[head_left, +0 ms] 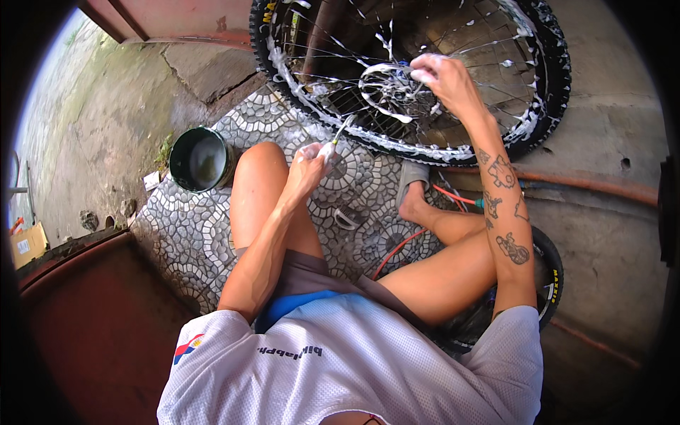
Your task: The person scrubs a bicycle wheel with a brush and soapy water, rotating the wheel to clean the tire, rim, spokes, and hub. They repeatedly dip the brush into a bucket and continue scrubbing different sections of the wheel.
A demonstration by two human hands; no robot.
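A knobbly-tyred bicycle wheel (552,92), streaked with white foam on its rim and spokes, stands in front of me. At its middle are a foam-covered brake disc (363,86) and a blue part by the hub. My right hand (446,79) is at the hub with its foamy fingers curled together; what they pinch, if anything, is hidden. Left of it, my left hand (310,166), also foamy, closes around a thin stick-like tool (343,130) with a yellow-green part by the fingers. The tool's pale end points up toward the lower rim; I cannot tell whether it touches.
A dark bucket (228,166) of cloudy water stands left of my knee on the pebble-mosaic floor (191,227). An orange hose (397,253) runs between my legs. Another tyre (549,273) lies by my right elbow. A red-brown panel (106,304) is at lower left, a cardboard box (30,244) beyond it.
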